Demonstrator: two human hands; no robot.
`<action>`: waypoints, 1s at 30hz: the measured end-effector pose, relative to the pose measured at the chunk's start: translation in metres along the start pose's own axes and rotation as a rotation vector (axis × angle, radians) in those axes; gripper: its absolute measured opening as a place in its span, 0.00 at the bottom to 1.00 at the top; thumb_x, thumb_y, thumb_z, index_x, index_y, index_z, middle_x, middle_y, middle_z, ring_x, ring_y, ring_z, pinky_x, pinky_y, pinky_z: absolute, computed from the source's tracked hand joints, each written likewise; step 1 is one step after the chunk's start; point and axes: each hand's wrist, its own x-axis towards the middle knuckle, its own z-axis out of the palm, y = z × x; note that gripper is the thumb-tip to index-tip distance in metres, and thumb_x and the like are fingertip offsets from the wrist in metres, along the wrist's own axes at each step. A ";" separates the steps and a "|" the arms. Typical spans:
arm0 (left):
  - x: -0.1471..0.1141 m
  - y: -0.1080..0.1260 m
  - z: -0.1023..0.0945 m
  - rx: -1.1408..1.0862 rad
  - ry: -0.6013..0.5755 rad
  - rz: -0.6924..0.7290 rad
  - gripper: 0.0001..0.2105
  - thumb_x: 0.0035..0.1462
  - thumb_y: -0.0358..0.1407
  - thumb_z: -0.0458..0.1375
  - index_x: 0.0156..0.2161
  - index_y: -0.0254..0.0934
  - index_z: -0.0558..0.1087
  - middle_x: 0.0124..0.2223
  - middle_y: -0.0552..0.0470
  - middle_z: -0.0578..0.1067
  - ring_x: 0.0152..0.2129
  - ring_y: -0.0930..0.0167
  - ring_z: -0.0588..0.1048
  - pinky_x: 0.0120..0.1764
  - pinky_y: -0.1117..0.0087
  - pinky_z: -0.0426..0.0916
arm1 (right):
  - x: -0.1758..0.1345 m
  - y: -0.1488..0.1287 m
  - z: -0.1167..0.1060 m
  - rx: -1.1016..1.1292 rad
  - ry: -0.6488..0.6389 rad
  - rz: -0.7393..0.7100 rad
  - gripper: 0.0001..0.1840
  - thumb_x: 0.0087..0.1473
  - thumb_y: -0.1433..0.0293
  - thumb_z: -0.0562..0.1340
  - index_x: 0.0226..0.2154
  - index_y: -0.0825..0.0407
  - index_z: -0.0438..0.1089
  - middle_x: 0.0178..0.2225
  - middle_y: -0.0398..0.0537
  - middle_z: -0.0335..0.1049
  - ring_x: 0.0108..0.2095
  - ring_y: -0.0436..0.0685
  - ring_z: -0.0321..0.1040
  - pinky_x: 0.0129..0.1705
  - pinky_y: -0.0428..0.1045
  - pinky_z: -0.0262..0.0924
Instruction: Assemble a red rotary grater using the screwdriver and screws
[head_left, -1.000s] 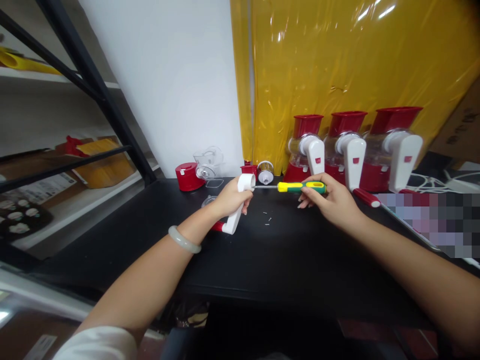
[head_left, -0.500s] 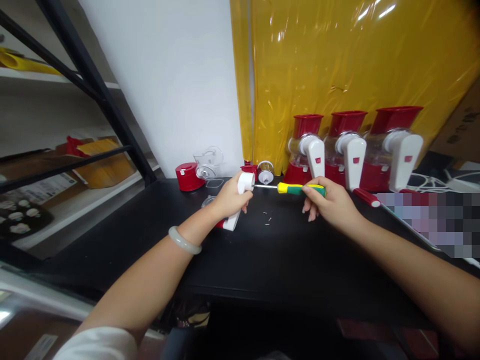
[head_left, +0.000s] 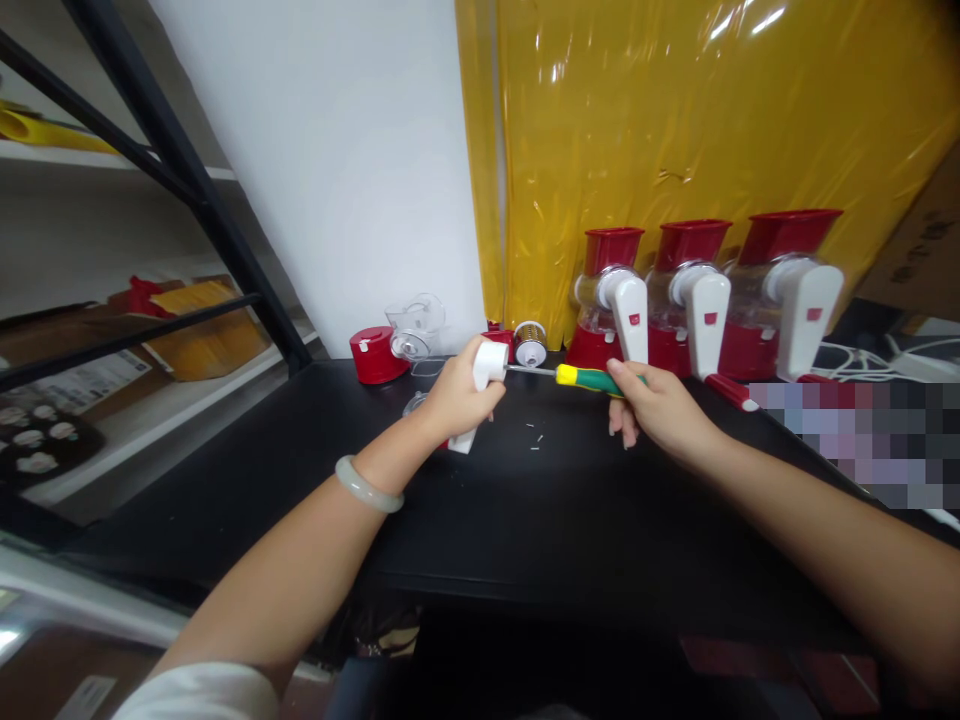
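Observation:
My left hand (head_left: 463,392) is closed round a white crank handle (head_left: 491,362), whose round end faces right. The lower part of the handle shows beneath my fingers, with a bit of red beside it. My right hand (head_left: 652,402) grips a yellow-and-green screwdriver (head_left: 589,379), held nearly level. Its metal shaft points left and the tip reaches into the round end of the handle; the tip itself is hidden. Below the shaft, several small screws (head_left: 535,437) lie on the black table (head_left: 525,530).
Three red-and-white rotary graters (head_left: 690,290) stand along the back right. A red base (head_left: 377,355), a clear plastic housing (head_left: 416,325) and a metal grater drum (head_left: 531,343) sit at the back. White cables (head_left: 870,365) lie far right. Black-framed shelving (head_left: 187,190) stands left.
The screwdriver's handle end has dipped slightly and my right fingers have shifted on it. My left hand still holds the crank handle in nearly the same place.

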 end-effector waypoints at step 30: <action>0.008 -0.011 0.010 -0.462 -0.154 -0.324 0.06 0.43 0.26 0.52 0.28 0.38 0.61 0.17 0.58 0.66 0.10 0.72 0.67 0.15 0.71 0.66 | 0.009 0.019 -0.014 -0.349 0.059 -0.387 0.20 0.55 0.55 0.62 0.45 0.48 0.63 0.41 0.54 0.73 0.41 0.63 0.73 0.47 0.63 0.67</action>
